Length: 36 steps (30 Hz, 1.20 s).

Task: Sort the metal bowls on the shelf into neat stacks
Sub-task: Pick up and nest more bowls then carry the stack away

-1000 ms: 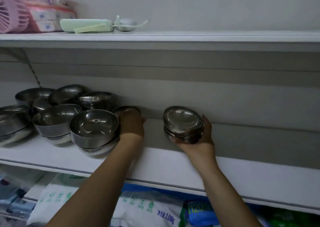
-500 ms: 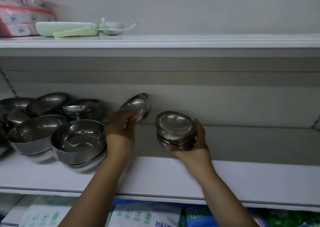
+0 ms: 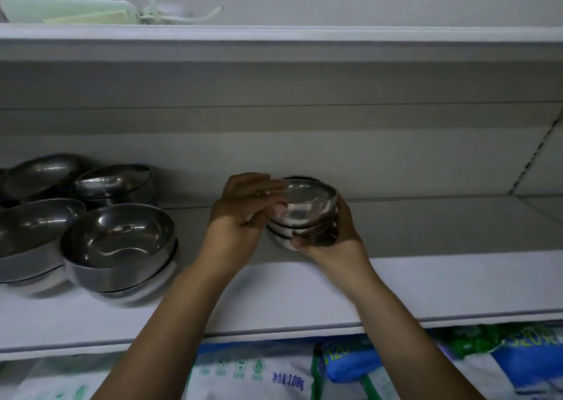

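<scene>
Small bowl stack [image 3: 300, 230] is held over the rear of the shelf [image 3: 426, 287] by your right hand [image 3: 333, 242], fingers [image 3: 344, 216] curled round its right side and thumb under the front. Your left hand [image 3: 240, 210] lies immediately left of the stack, pinching the left rim of the top bowl [image 3: 307, 198] (seating looks nearly level). Larger bowls [image 3: 118, 241] stand well apart leftward, nearer your left hand.

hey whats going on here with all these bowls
A person is sorting metal bowls on a white shelf. The right hand grips a small stack of little bowls, while the left hand pinches the rim of the top bowl, seating it on that stack. To the left, larger bowls sit nested in low stacks, with tilted bowls loose behind them.
</scene>
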Available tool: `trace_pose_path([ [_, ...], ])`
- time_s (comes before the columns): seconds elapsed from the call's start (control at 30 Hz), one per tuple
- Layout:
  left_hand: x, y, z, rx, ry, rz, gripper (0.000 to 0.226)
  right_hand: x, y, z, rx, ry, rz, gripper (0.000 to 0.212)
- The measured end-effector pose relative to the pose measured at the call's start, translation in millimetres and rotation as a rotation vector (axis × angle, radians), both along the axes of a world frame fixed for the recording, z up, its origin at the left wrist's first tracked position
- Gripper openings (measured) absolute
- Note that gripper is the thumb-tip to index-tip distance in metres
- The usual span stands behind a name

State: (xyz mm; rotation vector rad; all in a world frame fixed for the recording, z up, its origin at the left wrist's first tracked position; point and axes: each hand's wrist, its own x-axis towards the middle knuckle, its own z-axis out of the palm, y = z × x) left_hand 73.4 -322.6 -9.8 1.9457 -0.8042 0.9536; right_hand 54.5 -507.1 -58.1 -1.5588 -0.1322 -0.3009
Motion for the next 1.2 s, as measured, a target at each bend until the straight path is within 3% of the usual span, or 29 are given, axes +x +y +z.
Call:
trace_pose_path([
  [0.1,-1,-2,-8,-0.109,0.239,-0.052,0.011,-2,0,3,-0.031,0.006,0.005,0.104],
  [0.23,-13,-2,-21,-0.316,0.495,-0.106,0.033,-3,0,3,-0.074,0.003,-0.029,0.098],
  [0.57,-36,6,-13,-0.440,0.598,-0.167,0.048,-8,6,5,-0.158,0.077,-0.015,0.097],
  [0.73,-51,23,5,-0.272,0.464,0.008,0.044,-12,20,17,-0.211,0.116,0.030,0.101],
  [0.83,-64,36,17,-0.332,0.381,0.127,0.038,-10,36,25,-0.251,0.123,0.061,0.105],
  [1.03,-85,78,39,-0.340,0.197,0.425,0.012,20,75,28,-0.345,0.158,0.147,0.089],
  [1.2,-93,134,57,-0.398,0.217,0.584,0.005,39,98,35,-0.423,0.151,0.210,0.079],
])
